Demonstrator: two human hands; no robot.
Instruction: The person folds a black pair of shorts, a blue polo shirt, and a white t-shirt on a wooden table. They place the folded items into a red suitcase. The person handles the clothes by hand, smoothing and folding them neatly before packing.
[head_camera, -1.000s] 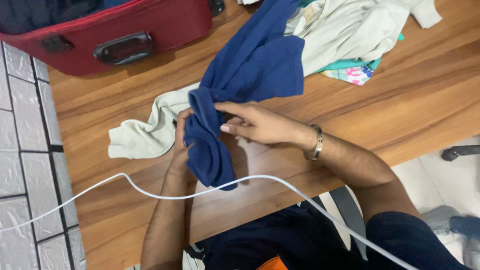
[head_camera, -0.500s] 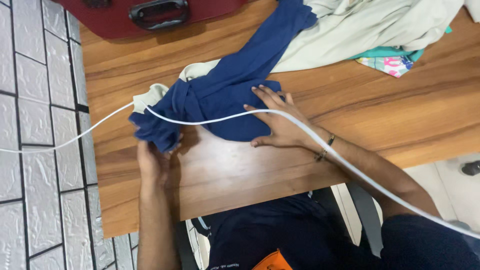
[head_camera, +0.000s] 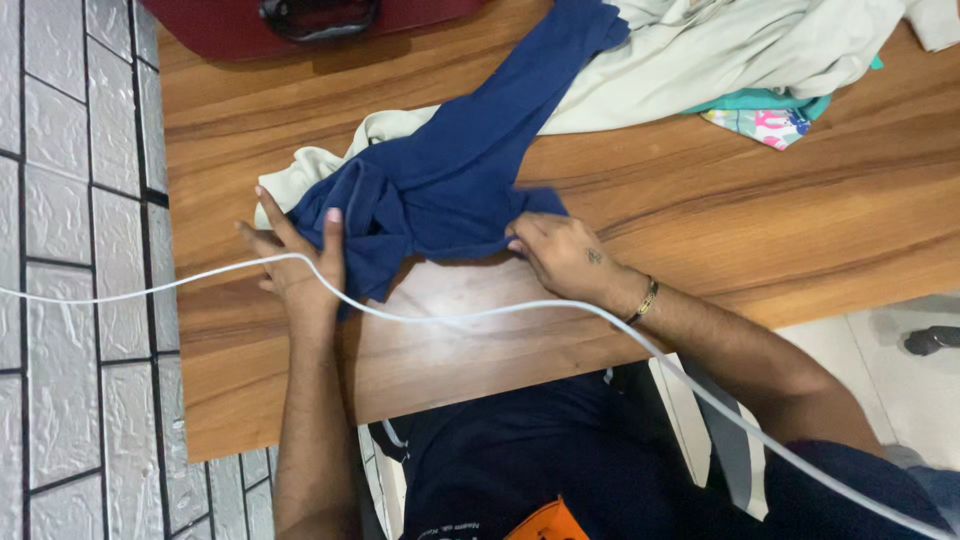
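Observation:
A dark blue garment (head_camera: 450, 180) lies crumpled on the wooden table (head_camera: 700, 220), stretching up toward the far edge. My left hand (head_camera: 295, 262) rests flat on the garment's left end, thumb over the blue cloth and fingers spread. My right hand (head_camera: 562, 255) pinches the garment's lower right edge, a bracelet on its wrist. A pale cream garment (head_camera: 300, 170) lies partly under the blue one at its left.
A red suitcase (head_camera: 300, 20) sits at the table's far left edge. A heap of pale and patterned clothes (head_camera: 740, 60) lies at the far right. A white cable (head_camera: 480, 312) hangs across the view over my arms. A grey tiled wall (head_camera: 70, 250) borders the left.
My left hand has risen from below the garment's end onto it, fingers spread. My right hand went from flat on the cloth to pinching its lower right edge. The cable now hangs lower.

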